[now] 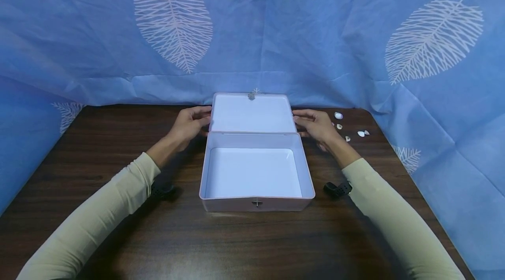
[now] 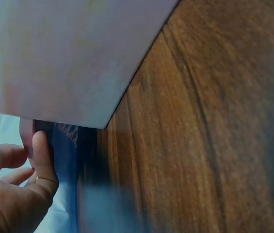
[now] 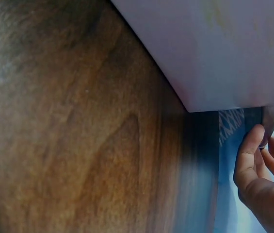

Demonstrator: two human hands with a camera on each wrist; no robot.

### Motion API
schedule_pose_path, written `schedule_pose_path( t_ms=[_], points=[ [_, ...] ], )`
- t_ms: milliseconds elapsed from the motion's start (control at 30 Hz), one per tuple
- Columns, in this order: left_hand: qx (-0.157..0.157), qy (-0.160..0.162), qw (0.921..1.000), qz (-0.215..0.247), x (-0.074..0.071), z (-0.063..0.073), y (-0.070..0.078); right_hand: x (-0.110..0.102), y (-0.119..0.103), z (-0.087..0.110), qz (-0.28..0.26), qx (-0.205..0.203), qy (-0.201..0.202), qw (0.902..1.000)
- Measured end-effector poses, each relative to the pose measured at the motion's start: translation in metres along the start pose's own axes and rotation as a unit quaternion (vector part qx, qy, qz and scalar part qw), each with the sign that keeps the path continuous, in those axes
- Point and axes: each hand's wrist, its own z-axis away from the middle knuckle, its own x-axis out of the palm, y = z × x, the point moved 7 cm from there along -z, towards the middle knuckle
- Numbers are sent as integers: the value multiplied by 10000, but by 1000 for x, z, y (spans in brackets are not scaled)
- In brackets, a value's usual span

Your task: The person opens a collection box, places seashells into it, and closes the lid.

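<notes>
A pale box point(image 1: 254, 175) with a white inside stands on the table, its hinged lid point(image 1: 252, 113) raised at the back. Nothing lies in the box. At the lid's left edge, my left hand point(image 1: 189, 123) pinches it between thumb and fingers. My right hand point(image 1: 317, 125) does the same at the right edge. In the left wrist view, the lid's rim point(image 2: 27, 136) runs down between thumb and fingers, behind the box's side wall point(image 2: 73, 58). The right wrist view mirrors this, with the lid's rim point(image 3: 271, 121) held by the fingers.
Several small white, shell-like pieces point(image 1: 338, 115) lie on the dark wooden table point(image 1: 252, 245), right of my right hand. A blue cloth point(image 1: 260, 30) with white leaf prints hangs behind the table. A small metal clasp point(image 1: 257, 203) sits on the box's front.
</notes>
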Motion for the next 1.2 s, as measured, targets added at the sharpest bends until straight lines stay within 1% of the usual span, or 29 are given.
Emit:
schedule_pose_path(
  t_ms=[133, 300, 500, 700, 900, 1033, 1200],
  points=[
    [-63, -25, 10000, -1, -1, 0, -1, 1, 0, -1, 48, 58, 1, 10000],
    [-120, -72, 9999, -13, -3, 1, -1, 3, 1, -4, -18, 76, -6, 10000],
    [-99, -90, 9999, -13, -3, 3, -1, 3, 3, -2, 45, 142, -89, 9998],
    [-22, -113, 9999, 6, -3, 5, 0, -2, 7, 7, 126, 139, -168, 9997],
    [-2, -227, 9996, -150, -3, 7, 0, -9, 10, 18, 28, -13, -300, 9995],
    [-21, -277, 9995, -145, -5, 7, -3, -20, 12, 28, 142, -121, -284, 9994],
    [-20, -285, 9994, -173, -10, 10, -6, -37, 14, 41, 246, -233, -162, 9993]
  ],
)
